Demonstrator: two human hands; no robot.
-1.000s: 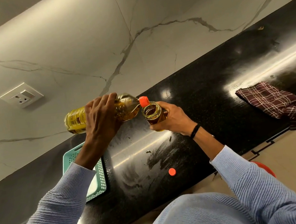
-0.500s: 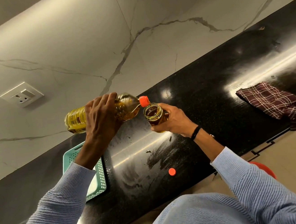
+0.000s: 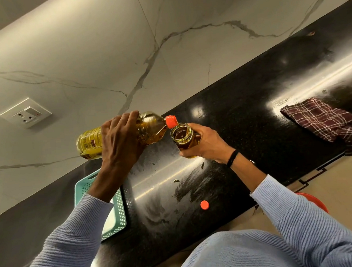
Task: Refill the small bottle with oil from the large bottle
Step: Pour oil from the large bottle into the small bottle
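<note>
My left hand [image 3: 118, 143] wraps the large bottle [image 3: 148, 128] mid-body (heavy, sloshing, probably slick). My right hand [image 3: 206, 143] curls round the small bottle [image 3: 181, 135], which looks light and rigid, below its mouth.

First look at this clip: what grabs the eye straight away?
At centre, the left hand tips the large bottle so a stream of oil runs into the open small bottle, which the right hand holds over the black counter. An orange cap lies near the counter's front edge, and a checked cloth at far right.
</note>
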